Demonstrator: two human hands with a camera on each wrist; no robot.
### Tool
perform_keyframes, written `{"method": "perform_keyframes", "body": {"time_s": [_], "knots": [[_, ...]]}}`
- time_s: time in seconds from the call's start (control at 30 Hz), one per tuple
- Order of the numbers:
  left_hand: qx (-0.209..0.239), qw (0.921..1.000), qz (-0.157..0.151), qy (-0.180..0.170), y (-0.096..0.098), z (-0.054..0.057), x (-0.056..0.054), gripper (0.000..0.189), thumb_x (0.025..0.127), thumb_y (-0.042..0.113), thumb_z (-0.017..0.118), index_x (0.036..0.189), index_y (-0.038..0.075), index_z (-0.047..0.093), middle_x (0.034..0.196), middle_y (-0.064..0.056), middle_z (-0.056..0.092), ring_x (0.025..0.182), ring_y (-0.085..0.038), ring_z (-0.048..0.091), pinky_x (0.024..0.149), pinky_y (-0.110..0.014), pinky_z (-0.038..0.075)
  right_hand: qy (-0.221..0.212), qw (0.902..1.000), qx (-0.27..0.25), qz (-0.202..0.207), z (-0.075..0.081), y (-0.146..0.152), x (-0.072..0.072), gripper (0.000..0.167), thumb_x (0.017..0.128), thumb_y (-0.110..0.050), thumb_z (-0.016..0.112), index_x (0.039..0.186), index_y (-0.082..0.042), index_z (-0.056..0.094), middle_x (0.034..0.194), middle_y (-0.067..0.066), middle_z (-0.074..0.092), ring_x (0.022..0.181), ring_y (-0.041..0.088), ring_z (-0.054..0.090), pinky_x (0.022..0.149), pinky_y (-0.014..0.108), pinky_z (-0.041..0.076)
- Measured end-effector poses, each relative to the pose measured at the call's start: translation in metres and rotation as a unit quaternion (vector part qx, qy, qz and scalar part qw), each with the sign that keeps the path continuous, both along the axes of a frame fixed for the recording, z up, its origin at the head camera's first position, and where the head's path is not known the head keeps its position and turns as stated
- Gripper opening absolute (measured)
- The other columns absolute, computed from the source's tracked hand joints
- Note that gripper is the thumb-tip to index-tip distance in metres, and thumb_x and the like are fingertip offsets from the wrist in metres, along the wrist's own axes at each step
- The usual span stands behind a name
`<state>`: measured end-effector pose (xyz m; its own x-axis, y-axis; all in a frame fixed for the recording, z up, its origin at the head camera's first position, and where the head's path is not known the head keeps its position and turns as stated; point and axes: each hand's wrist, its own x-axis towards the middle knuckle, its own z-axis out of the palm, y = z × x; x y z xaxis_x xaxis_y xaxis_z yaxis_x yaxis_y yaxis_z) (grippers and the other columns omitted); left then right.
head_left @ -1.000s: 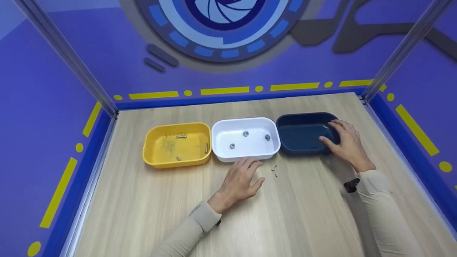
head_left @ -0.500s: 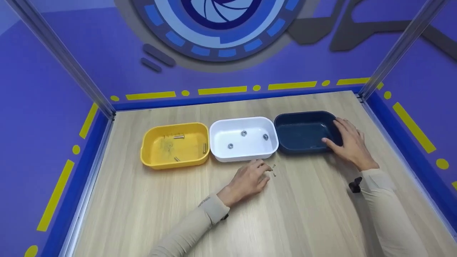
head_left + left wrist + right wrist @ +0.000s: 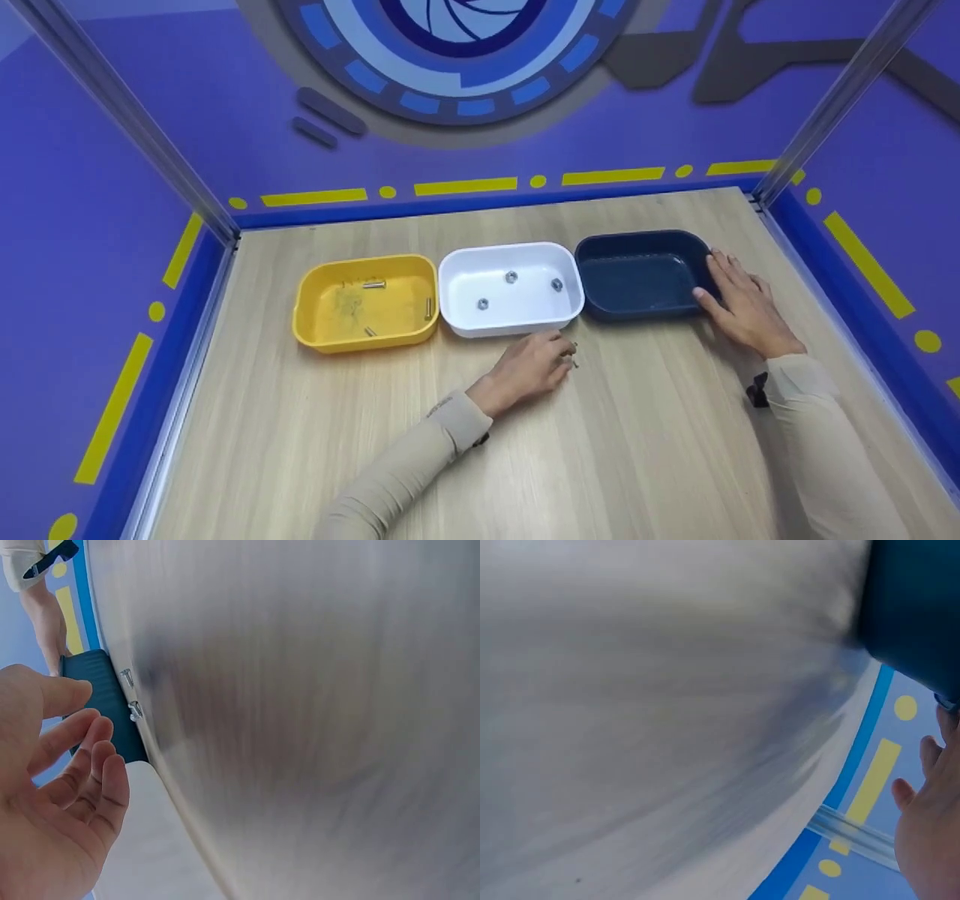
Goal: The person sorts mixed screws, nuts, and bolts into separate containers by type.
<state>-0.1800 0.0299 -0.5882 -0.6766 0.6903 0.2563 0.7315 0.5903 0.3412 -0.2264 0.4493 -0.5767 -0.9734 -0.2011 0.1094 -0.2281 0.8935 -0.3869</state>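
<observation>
My left hand (image 3: 529,367) is low over the table, in front of the white bin (image 3: 511,330). Its fingers are loosely bent and hold nothing in the left wrist view. Just beyond its fingertips lie small screws (image 3: 135,710), partly hidden by the hand in the head view. My right hand (image 3: 750,311) rests against the right end of the dark blue bin (image 3: 637,310), fingers extended along the outside and thumb at the rim. The right wrist view shows this hand (image 3: 934,817) only in part, beside the bin's wall.
Left of the white bin, and close against it, stands a yellow bin (image 3: 367,345) with several metal bolts (image 3: 374,285) and dark specks inside. Three nuts (image 3: 511,277) lie apart in the white bin. Blue printed panels (image 3: 450,150) wall the wooden table (image 3: 637,450) at the back and sides.
My left hand has moved right to the small screws, its fingers bending more. My right hand has slid slightly outward, its thumb drawing back from inside the dark blue bin toward the rim.
</observation>
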Motion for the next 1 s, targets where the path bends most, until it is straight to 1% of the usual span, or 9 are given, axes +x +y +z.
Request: {"method": "perform_keyframes", "body": {"time_s": [0.17,0.3,0.47,0.6,0.8,0.9,1.0], "knots": [[-0.007,0.9996,0.0,-0.029,0.002,-0.001,-0.003,0.019,0.103,0.023,0.072,0.118,0.014,0.078,0.115,0.0,0.075,0.105,-0.016,0.073,0.094,-0.028,0.06,-0.006,0.9999,0.011,0.005,0.0,0.001,0.001,0.08,0.113,-0.05,0.044,0.171,-0.004,0.013,0.178,0.023,0.012,0.164,0.047,0.011,0.128,0.072,0.01],[-0.014,0.9991,0.002,-0.04,0.002,-0.003,-0.005,0.02,0.104,0.025,0.071,0.119,0.015,0.078,0.117,0.002,0.075,0.108,-0.014,0.073,0.096,-0.027,0.059,-0.017,0.9998,0.009,0.005,0.0,0.001,0.002,0.082,0.113,-0.051,0.043,0.171,-0.004,0.011,0.179,0.023,0.01,0.165,0.046,0.007,0.133,0.065,0.004],[-0.015,0.9987,-0.003,-0.049,0.003,-0.005,-0.007,0.019,0.103,0.025,0.071,0.118,0.016,0.079,0.117,0.003,0.075,0.108,-0.014,0.073,0.096,-0.027,0.059,-0.031,0.9995,-0.002,0.004,0.0,0.002,0.003,0.081,0.113,-0.051,0.042,0.172,-0.006,0.008,0.18,0.02,0.006,0.166,0.044,0.002,0.135,0.061,-0.002],[-0.024,0.9981,-0.012,-0.055,0.004,-0.008,-0.01,0.018,0.103,0.025,0.072,0.117,0.018,0.08,0.116,0.003,0.075,0.107,-0.014,0.073,0.095,-0.026,0.059,-0.034,0.9994,-0.003,0.002,0.0,0.002,0.003,0.082,0.113,-0.051,0.043,0.172,-0.007,0.008,0.18,0.019,0.005,0.166,0.043,0.001,0.135,0.061,-0.002],[-0.051,0.9954,-0.023,-0.078,0.006,-0.009,-0.014,0.019,0.103,0.026,0.071,0.119,0.021,0.08,0.117,0.004,0.075,0.109,-0.015,0.071,0.094,-0.029,0.059,-0.032,0.9995,-0.007,0.006,-0.001,0.002,0.003,0.082,0.113,-0.05,0.044,0.172,-0.006,0.008,0.18,0.019,0.005,0.166,0.045,0.002,0.134,0.063,0.0],[-0.051,0.9943,-0.027,-0.09,0.008,-0.009,-0.017,0.02,0.103,0.025,0.071,0.12,0.022,0.081,0.116,0.004,0.074,0.107,-0.014,0.071,0.093,-0.028,0.059,-0.032,0.9994,-0.011,0.008,-0.001,0.001,0.002,0.082,0.113,-0.05,0.044,0.172,-0.006,0.008,0.18,0.019,0.005,0.166,0.045,0.002,0.134,0.063,-0.001],[-0.042,0.993,-0.029,-0.107,0.009,-0.008,-0.019,0.019,0.102,0.026,0.074,0.118,0.022,0.083,0.114,0.005,0.074,0.106,-0.013,0.07,0.092,-0.026,0.058,-0.033,0.9993,-0.013,0.006,0.0,0.002,0.002,0.082,0.113,-0.05,0.044,0.172,-0.006,0.009,0.18,0.019,0.005,0.166,0.046,0.002,0.133,0.066,0.0]]}}
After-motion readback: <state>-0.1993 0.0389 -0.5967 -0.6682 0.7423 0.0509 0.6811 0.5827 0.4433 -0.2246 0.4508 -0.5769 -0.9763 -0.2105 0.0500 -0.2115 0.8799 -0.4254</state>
